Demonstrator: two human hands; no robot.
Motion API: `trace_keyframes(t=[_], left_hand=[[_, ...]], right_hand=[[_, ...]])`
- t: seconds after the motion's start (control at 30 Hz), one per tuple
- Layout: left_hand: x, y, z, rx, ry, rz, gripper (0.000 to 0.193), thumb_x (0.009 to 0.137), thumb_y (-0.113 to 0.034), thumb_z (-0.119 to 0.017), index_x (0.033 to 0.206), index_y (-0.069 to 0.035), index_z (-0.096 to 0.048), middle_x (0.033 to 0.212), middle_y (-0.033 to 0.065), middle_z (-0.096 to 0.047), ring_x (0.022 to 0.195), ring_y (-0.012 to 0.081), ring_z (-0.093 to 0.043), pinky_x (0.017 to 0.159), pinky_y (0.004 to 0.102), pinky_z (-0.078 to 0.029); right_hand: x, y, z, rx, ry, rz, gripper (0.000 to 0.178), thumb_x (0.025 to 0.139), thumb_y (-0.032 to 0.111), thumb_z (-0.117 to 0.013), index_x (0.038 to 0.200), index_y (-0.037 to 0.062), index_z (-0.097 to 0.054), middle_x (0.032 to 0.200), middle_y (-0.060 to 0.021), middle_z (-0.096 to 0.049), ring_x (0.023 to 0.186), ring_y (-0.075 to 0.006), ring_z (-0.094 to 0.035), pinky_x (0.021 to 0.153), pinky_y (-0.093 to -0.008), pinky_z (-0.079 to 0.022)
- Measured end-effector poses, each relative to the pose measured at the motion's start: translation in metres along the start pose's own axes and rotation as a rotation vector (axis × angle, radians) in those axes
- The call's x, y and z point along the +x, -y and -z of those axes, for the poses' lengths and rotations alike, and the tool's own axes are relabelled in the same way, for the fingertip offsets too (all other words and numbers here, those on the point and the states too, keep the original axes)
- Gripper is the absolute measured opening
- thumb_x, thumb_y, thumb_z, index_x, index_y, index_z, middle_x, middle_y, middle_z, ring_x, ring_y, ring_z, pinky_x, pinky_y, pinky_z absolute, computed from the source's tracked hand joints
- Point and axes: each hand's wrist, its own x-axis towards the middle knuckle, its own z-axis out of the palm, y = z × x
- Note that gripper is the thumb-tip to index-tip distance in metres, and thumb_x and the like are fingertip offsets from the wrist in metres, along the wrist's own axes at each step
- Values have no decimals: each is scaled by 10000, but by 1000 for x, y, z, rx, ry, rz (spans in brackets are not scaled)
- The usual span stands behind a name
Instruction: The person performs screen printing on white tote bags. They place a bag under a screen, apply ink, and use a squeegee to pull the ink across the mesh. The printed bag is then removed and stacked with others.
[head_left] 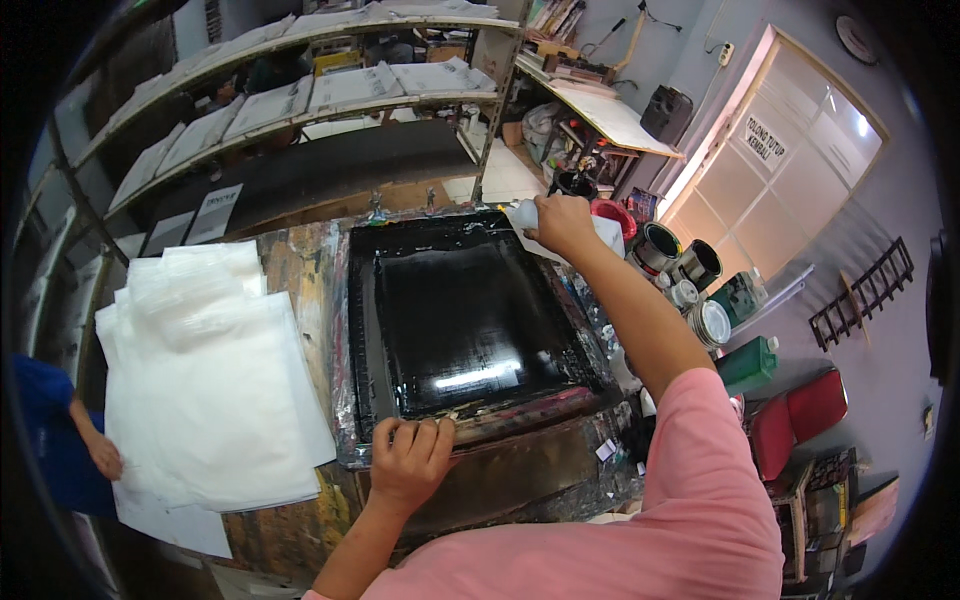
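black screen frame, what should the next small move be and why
Perhaps press the screen frame steady with the left hand: it curls over the near edge, while the right hand is at the far right corner holding a whitish item.

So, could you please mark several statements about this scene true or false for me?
1. The left hand curls its fingers over the screen's near edge. True.
2. The white sheets lie right of the screen. False: the white sheets lie to its left.
3. The right hand is near the screen's far end. True.
4. The sleeve over the right arm is green. False: the sleeve is pink.
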Motion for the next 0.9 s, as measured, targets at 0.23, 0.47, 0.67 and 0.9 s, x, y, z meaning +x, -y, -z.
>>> trace_keyframes(t=[0.23,0.47,0.67,0.9], left_hand=[[6,-3,5,-23,4,32,611,685,-429,-905,1144,-64,-734,1037,68,-684,940,283,-626,942,524,-496],[11,-3,8,4,18,56,656,662,-434,-931,1158,-64,-713,1054,86,-661,967,341,-601,975,558,-465],[21,-6,15,2,4,63,653,654,-416,-938,1153,-64,-709,1042,83,-665,975,327,-615,972,547,-463],[41,-3,35,-9,-4,53,674,588,-358,-941,1155,-73,-712,999,57,-635,948,292,-604,965,494,-474]], right_hand=[[-62,-54,-19,511,-200,-145,764,827,615,-821,1394,118,-698,1178,-204,-780,1077,-401,-757,935,-521,-589],[-127,-99,-49,802,-501,-521,766,852,426,-897,1373,20,-509,1163,-303,-731,1092,-475,-725,932,-534,-556],[-169,-86,-93,943,-685,-771,854,802,445,-944,1324,-39,-472,1317,-329,-637,1191,-468,-663,1021,-521,-513],[-187,-46,13,902,-934,-692,867,955,311,-840,1579,-58,-365,1436,-322,-595,1336,-459,-609,1134,-491,-479]])
